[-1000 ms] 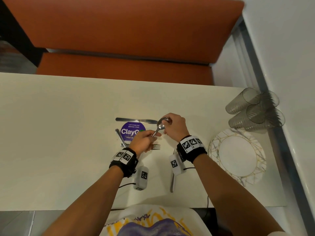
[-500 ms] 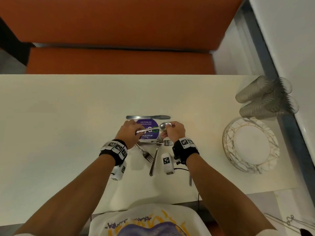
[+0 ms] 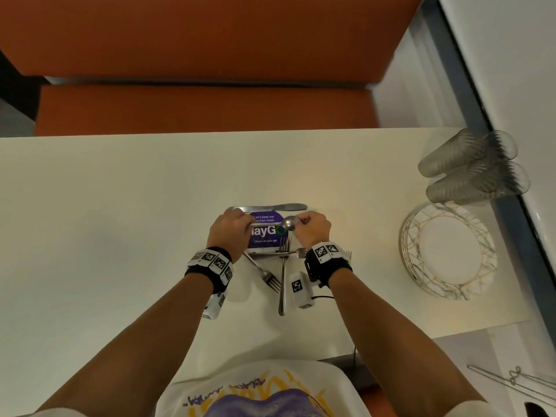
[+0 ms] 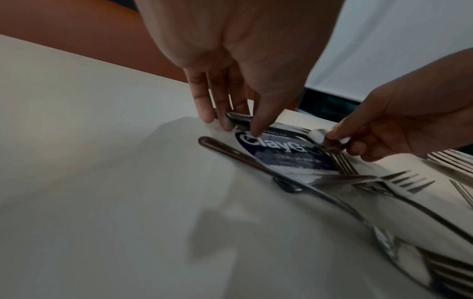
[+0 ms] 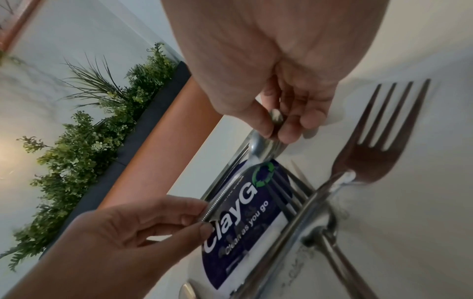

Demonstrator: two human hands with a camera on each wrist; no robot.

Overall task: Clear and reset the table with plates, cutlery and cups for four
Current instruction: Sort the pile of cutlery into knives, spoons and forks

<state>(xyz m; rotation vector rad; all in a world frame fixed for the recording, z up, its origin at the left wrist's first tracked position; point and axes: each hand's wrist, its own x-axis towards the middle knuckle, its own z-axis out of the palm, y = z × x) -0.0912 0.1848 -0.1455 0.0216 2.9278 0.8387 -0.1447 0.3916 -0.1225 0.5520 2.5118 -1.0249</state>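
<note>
A metal spoon [image 3: 287,223] hangs level just above the purple sticker [image 3: 266,231] on the white table [image 3: 120,221]. My left hand [image 3: 246,224] pinches its handle end [image 4: 238,117]. My right hand [image 3: 298,222] pinches the bowl [image 5: 266,145]. A table knife [image 3: 270,207] lies just beyond the spoon. Three forks [image 3: 282,278] lie crossed on the table below my hands. A stack of patterned plates [image 3: 448,251] sits at the right, and several clear cups [image 3: 472,167] lie on their sides behind it.
An orange bench [image 3: 204,109] runs along the table's far side. A white wall with a dark ledge [image 3: 511,206] borders the table at the right. The right wrist view shows green plants [image 5: 84,145] behind the bench.
The spoon has swung from tilted to level, and both hands have carried it farther out, over the sticker and close to the knife.
</note>
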